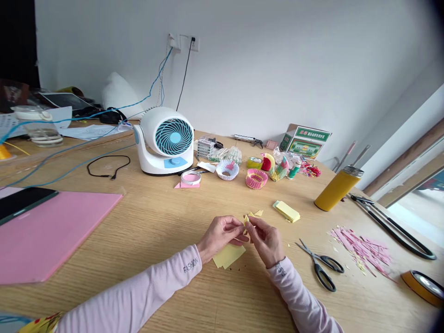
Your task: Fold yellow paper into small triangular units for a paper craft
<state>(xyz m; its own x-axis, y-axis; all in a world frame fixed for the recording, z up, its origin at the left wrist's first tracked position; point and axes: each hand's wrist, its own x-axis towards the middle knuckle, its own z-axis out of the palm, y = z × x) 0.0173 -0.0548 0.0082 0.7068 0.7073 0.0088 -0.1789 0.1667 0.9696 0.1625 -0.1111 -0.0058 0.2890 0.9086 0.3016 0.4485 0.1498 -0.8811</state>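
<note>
Near the middle of the table, my left hand (222, 233) and my right hand (266, 238) meet at the fingertips. Between them they pinch a small folded piece of yellow paper (246, 220). Beneath and beside my left hand lie flat yellow sheets (229, 255). Small folded yellow pieces (257, 213) rest on the table just behind my hands. A stack of yellow paper strips (287, 211) lies farther back to the right. Black-handled scissors (321, 263) lie partly open to the right of my right hand.
A white fan (166, 141) stands at the back left, a pink board (69, 231) at far left. Pink and white paper rings (256, 178) sit behind my hands. Right of them are a yellow bottle (335, 190), pink paper scraps (364, 247) and a tape roll (423, 286).
</note>
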